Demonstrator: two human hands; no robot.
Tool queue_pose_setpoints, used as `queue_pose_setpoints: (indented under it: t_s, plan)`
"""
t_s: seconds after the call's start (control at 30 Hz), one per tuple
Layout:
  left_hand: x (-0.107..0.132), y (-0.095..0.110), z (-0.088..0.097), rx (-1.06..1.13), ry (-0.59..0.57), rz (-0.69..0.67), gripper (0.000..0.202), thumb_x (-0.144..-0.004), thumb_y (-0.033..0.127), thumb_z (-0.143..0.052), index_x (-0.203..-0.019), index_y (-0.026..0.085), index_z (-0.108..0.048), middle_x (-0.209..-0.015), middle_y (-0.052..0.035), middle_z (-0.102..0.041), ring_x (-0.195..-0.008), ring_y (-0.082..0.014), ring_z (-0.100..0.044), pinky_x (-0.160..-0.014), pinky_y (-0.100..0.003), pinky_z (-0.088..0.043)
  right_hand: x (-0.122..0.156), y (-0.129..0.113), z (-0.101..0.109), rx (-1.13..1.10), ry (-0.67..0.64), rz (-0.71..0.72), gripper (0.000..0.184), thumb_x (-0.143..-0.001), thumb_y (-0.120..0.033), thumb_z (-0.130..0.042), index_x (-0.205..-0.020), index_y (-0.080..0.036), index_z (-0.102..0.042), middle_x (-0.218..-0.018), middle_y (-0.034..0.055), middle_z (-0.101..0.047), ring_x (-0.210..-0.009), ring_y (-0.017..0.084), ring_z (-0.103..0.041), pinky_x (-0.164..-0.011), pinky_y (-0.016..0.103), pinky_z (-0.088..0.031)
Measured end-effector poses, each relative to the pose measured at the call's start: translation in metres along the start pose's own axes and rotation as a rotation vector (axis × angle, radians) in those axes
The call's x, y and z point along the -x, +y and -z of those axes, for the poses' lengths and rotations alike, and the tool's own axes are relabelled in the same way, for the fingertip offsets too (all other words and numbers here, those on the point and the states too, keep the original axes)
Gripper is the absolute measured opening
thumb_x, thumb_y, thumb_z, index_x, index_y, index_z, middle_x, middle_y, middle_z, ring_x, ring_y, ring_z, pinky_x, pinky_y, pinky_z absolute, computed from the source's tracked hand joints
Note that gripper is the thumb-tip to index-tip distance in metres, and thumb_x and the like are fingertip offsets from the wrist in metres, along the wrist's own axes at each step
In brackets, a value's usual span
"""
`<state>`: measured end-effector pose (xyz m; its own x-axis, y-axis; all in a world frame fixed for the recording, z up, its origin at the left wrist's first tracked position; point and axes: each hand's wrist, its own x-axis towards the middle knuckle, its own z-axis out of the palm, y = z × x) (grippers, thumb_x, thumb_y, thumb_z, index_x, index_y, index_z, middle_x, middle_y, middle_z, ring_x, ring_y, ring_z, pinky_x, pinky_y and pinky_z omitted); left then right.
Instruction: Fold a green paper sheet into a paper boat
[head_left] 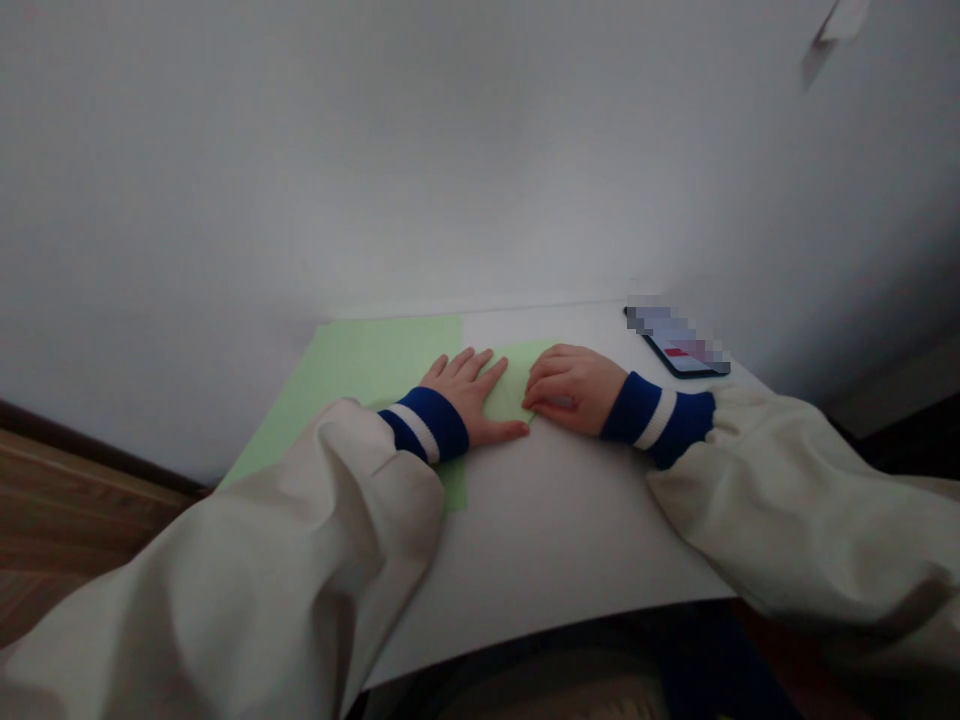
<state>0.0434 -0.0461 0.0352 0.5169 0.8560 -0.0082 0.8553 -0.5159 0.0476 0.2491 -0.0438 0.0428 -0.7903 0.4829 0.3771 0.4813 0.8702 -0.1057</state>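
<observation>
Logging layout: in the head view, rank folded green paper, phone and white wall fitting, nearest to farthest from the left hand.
1. folded green paper, touching the left hand, just right of it.
2. phone, table's far right corner.
3. white wall fitting, high up, right.

1. The small folded light-green paper piece (512,392) lies mostly hidden beneath the flat fingers of the left hand (469,395) and the curled fingertips of the right hand (574,388). Whether these pinch it is unclear.
2. The screen of the black flat smartphone (694,365), beyond the right knuckles, is blurred.
</observation>
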Motion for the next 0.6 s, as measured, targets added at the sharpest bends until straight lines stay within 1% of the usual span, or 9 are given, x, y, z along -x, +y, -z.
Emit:
queue_pose_setpoints:
  t_s: [0.13, 0.33, 0.47, 0.6]
  plan:
    - [-0.003, -0.004, -0.004, -0.005, 0.013, -0.030, 0.103, -0.065, 0.081, -0.036, -0.143, 0.016, -0.022, -0.149, -0.0102, -0.020, -0.136, -0.0330, -0.017, -0.108, -0.054, -0.012, 0.001, -0.004, 0.003, -0.047, -0.040, 0.121, 0.020, -0.082, -0.024, -0.049, -0.082, -0.023, -0.069, -0.084, 0.0030, -0.068, -0.088, 0.016, -0.055, -0.082, 0.032, -0.042]
    - [-0.008, -0.007, -0.008, -0.026, -0.022, -0.012, 0.103, -0.065, 0.081, -0.034, -0.144, 0.018, -0.017, -0.151, -0.0059, -0.016, -0.136, -0.0323, -0.014, -0.108, -0.054, -0.011, 0.000, -0.007, 0.003, -0.002, -0.076, 0.198, 0.021, -0.082, -0.026, -0.050, -0.082, -0.020, -0.069, -0.085, 0.0039, -0.068, -0.079, 0.014, -0.057, -0.074, 0.030, -0.043]
    - [-0.011, -0.008, -0.010, -0.044, -0.034, 0.002, 0.104, -0.063, 0.082, -0.034, -0.144, 0.020, -0.015, -0.151, -0.0042, -0.014, -0.137, -0.0319, -0.013, -0.108, -0.054, -0.011, 0.001, -0.009, 0.003, 0.083, -0.098, 0.199, 0.024, -0.084, -0.027, -0.047, -0.082, -0.019, -0.070, -0.085, 0.0042, -0.068, -0.077, 0.015, -0.056, -0.072, 0.031, -0.042]
    - [-0.012, -0.008, -0.008, -0.035, -0.053, 0.000, 0.104, -0.063, 0.082, -0.036, -0.144, 0.021, -0.015, -0.151, -0.0041, -0.013, -0.137, -0.0326, -0.012, -0.108, -0.055, -0.011, 0.001, -0.009, 0.003, 0.136, -0.121, 0.172, 0.024, -0.083, -0.028, -0.048, -0.084, -0.021, -0.071, -0.087, 0.0034, -0.068, -0.077, 0.015, -0.057, -0.070, 0.031, -0.042]
